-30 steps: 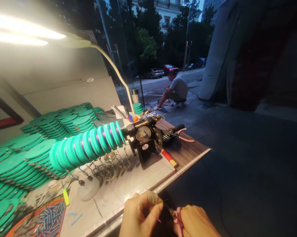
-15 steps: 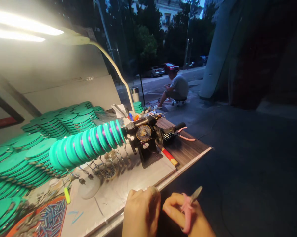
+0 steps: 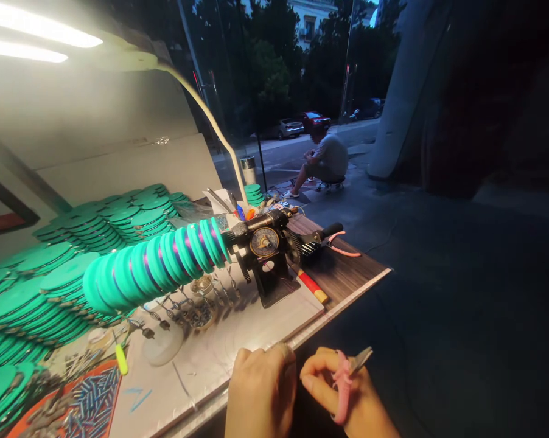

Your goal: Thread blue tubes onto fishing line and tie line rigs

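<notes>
My left hand (image 3: 262,392) is curled closed at the near edge of the white work board (image 3: 238,340), its fingers pinched on something I cannot make out. Just to its right, my right hand (image 3: 347,395) is closed round small pink-handled pliers (image 3: 345,380) whose metal tips point up and to the right. The two hands almost touch. Beyond them, a black hand-cranked winding machine (image 3: 268,249) carries a long row of turquoise discs (image 3: 156,267) on its shaft.
Stacks of turquoise discs (image 3: 64,261) cover the left of the table. An orange tray of small tubes (image 3: 83,398), a yellow-handled tool (image 3: 120,362), hooks, a red-yellow stick (image 3: 311,286) and pink-handled pliers (image 3: 342,246) lie about. A lamp (image 3: 37,39) shines overhead. A person sits on the street behind.
My right hand drew back from my left and turned the pliers' tips upward; a second ago the two hands worked together on a thin wire. The view shifted slightly.
</notes>
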The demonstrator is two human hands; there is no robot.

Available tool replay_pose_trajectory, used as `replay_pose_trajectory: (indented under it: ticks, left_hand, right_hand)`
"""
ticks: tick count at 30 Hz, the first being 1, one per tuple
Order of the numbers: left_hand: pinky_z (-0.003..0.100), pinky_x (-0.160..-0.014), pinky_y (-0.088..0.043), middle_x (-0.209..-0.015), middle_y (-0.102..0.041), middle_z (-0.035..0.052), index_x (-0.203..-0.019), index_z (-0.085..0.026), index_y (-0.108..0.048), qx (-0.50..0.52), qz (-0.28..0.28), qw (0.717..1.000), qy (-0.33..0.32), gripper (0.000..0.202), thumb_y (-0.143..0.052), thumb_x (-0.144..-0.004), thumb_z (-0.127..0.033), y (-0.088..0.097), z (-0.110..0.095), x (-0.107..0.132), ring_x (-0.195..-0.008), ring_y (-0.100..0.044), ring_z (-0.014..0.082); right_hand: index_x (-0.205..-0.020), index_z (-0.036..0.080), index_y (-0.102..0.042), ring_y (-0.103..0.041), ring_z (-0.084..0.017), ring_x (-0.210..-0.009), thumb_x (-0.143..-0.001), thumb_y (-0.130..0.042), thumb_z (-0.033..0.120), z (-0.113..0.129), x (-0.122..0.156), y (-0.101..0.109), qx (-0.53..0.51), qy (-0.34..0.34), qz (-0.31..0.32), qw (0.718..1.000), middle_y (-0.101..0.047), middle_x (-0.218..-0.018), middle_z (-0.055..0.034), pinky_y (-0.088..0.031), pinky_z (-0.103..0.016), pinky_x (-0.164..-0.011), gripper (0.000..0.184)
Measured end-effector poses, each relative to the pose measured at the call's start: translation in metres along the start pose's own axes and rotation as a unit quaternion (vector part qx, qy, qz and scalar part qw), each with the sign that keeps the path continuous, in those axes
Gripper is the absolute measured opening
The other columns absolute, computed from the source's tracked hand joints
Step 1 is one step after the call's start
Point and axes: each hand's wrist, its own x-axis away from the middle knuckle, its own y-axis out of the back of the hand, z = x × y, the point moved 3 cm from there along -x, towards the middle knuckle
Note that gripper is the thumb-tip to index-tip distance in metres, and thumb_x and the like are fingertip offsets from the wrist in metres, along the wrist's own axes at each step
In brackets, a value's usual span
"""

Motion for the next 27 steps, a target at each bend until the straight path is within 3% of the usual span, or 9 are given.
replay_pose_trajectory:
  ticks: [3,7,13,15,19,22,24,27]
  left_hand:
    - [0.029,-0.058,-0.036,-0.065,-0.062,-0.0037,-0.08,-0.023,-0.048,0.054,0.036,0.998,0.009,0.013,-0.045,-0.078,-0.011,0.001,-0.002,-0.001,-0.056,-0.056,0.016]
    - [0.029,-0.06,-0.037,-0.067,-0.064,-0.0041,-0.081,-0.022,-0.05,0.104,0.068,0.992,0.011,0.01,-0.045,-0.079,-0.014,0.001,-0.003,-0.002,-0.058,-0.058,0.0151]
    - [0.027,-0.053,-0.034,-0.053,-0.058,-0.0048,-0.067,-0.021,-0.049,0.045,0.034,0.998,-0.018,0.021,-0.039,-0.085,-0.019,-0.002,0.0,-0.004,-0.045,-0.052,0.0127]
    - [0.027,-0.05,-0.033,-0.05,-0.055,-0.0041,-0.064,-0.021,-0.049,-0.021,0.028,0.998,-0.046,0.023,-0.038,-0.085,-0.017,-0.007,0.002,-0.006,-0.042,-0.049,0.0136]
    - [0.029,-0.05,-0.03,-0.045,-0.052,-0.0038,-0.062,-0.021,-0.05,-0.134,-0.034,0.989,-0.055,0.028,-0.038,-0.086,-0.015,-0.018,0.005,-0.013,-0.04,-0.047,0.0157]
    - [0.03,-0.051,-0.028,-0.044,-0.052,-0.004,-0.061,-0.02,-0.05,-0.151,-0.053,0.986,-0.05,0.029,-0.039,-0.086,-0.012,-0.023,0.002,-0.018,-0.041,-0.047,0.0159]
    - [0.031,-0.052,-0.028,-0.045,-0.053,-0.004,-0.061,-0.02,-0.05,-0.158,-0.05,0.985,-0.053,0.026,-0.043,-0.084,-0.011,-0.023,-0.002,-0.021,-0.042,-0.048,0.0163]
    - [0.031,-0.051,-0.028,-0.045,-0.054,-0.0037,-0.061,-0.019,-0.052,-0.166,-0.054,0.983,-0.055,0.019,-0.051,-0.078,-0.01,-0.02,-0.007,-0.024,-0.042,-0.049,0.0169]
  right_hand:
    - [-0.054,0.015,-0.061,-0.047,-0.011,-0.047,-0.066,-0.052,0.018,0.006,-0.006,0.007,-0.012,-0.007,-0.036,0.999,-0.047,-0.053,0.0008,-0.037,-0.02,-0.043,0.015]
    - [-0.057,0.016,-0.058,-0.045,-0.011,-0.051,-0.07,-0.049,0.019,0.011,-0.008,0.012,-0.003,-0.005,-0.029,1.0,-0.044,-0.056,0.0015,-0.035,-0.021,-0.047,0.016]
    - [-0.064,0.018,-0.055,-0.049,-0.011,-0.053,-0.079,-0.046,0.02,0.013,-0.006,0.014,0.01,0.022,0.018,1.0,-0.046,-0.063,0.0018,-0.037,-0.02,-0.049,0.017]
    - [-0.066,0.019,-0.054,-0.05,-0.01,-0.052,-0.081,-0.045,0.022,0.008,-0.007,0.018,0.016,0.04,-0.011,0.999,-0.048,-0.064,0.0016,-0.038,-0.019,-0.046,0.018]
    - [-0.068,0.022,-0.056,-0.05,-0.01,-0.045,-0.077,-0.05,0.028,-0.014,-0.006,0.027,0.048,0.099,-0.142,0.984,-0.057,-0.067,0.0002,-0.041,-0.019,-0.041,0.012]
    - [-0.068,0.021,-0.055,-0.05,-0.009,-0.042,-0.079,-0.047,0.029,-0.029,0.002,0.021,0.042,0.081,-0.205,0.974,-0.063,-0.084,-0.0044,-0.043,-0.019,-0.041,0.016]
    - [-0.068,0.021,-0.055,-0.048,-0.007,-0.039,-0.08,-0.043,0.03,-0.03,0.008,0.012,0.033,0.066,-0.215,0.974,-0.064,-0.094,-0.006,-0.043,-0.02,-0.041,0.019]
    - [-0.067,0.022,-0.054,-0.049,-0.007,-0.038,-0.079,-0.043,0.03,-0.023,0.012,0.0,0.035,0.073,-0.176,0.981,-0.062,-0.107,-0.0068,-0.046,-0.02,-0.043,0.018]
